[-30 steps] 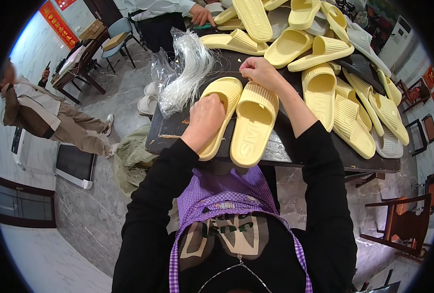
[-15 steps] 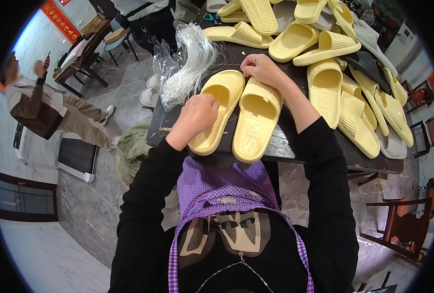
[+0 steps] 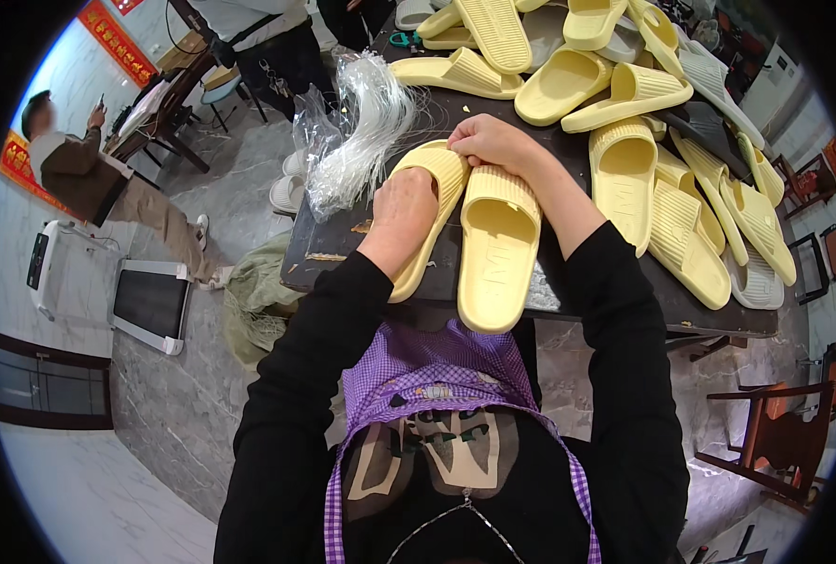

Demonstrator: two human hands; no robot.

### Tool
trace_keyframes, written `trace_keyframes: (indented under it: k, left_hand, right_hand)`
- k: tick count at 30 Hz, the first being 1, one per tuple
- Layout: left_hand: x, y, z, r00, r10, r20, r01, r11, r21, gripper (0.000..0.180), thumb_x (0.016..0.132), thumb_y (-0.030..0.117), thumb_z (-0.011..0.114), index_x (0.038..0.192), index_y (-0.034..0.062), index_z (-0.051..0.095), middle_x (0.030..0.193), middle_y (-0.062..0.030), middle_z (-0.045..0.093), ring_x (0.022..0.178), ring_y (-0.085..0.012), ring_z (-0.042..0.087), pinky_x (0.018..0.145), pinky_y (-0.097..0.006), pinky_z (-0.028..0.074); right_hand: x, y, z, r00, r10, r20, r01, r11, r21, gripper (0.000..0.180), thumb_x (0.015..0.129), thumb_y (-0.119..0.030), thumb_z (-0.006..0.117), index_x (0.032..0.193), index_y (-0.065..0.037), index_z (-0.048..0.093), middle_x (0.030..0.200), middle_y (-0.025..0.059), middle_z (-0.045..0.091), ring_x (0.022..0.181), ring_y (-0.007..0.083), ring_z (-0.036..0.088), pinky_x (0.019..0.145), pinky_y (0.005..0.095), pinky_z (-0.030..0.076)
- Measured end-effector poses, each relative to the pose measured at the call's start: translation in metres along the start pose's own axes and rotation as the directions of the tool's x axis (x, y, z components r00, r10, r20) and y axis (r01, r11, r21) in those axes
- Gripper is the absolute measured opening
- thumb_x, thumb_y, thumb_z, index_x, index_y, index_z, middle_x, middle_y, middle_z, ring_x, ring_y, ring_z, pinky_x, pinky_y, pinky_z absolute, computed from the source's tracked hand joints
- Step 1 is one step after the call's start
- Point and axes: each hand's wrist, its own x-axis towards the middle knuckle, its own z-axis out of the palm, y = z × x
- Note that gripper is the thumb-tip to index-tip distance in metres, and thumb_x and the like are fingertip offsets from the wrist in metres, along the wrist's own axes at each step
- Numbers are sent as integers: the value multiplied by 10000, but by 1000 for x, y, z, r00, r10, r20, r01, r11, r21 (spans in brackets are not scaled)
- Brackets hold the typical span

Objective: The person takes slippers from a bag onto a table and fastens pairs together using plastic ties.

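Note:
Two pale yellow slide slippers lie side by side at the near edge of the dark table, toes away from me. My left hand [image 3: 404,214] reaches into the left slipper [image 3: 450,176], its fingers hidden under the strap. Over the toe end, my right hand [image 3: 495,146] is closed in a pinch at the strap's inner edge; what it grips is too small to make out. Just below that hand rests the right slipper [image 3: 500,273], untouched by my left hand. Beyond my left hand lies a bundle of clear plastic strands [image 3: 373,122] in a clear bag.
Yellow slippers [image 3: 625,183] are heaped along the right and back of the table [image 3: 328,246], with grey ones [image 3: 758,282] among them. A green sack [image 3: 260,296] stands on the floor at left. A person [image 3: 89,174] stands further left; another [image 3: 281,61] is behind the table.
My left hand has moved up and deeper into the left slipper. The right hand has shifted slightly left toward that slipper's strap. The right slipper has slid a little toward me.

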Motion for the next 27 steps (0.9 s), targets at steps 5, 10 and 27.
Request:
trace_keyframes:
  k: [5,10,27]
  left_hand:
    - [3,1,4,1000,-16,-6,17,999,33,175,749,75,480,685,-18,613,739,-233,608,707,-389,605,656,-461,488]
    - [3,1,7,998,-5,-67,11,995,98,164,752,84,498,672,10,621,704,-190,621,664,-341,625,617,-429,502]
    - [5,-11,22,978,78,-191,-91,994,-60,167,729,70,491,634,-9,603,674,-219,598,642,-373,601,598,-445,486]
  right_hand:
    - [0,1,-4,969,175,177,-226,914,337,123,790,-47,593,880,36,605,650,19,564,485,51,462,470,191,413]
    - [3,0,-6,955,202,215,-274,878,393,109,786,-33,597,873,32,607,648,20,571,452,47,458,446,191,412]
    - [-1,-2,-6,959,166,232,-256,858,444,57,779,-21,566,800,1,615,573,-7,540,403,56,435,383,214,376]
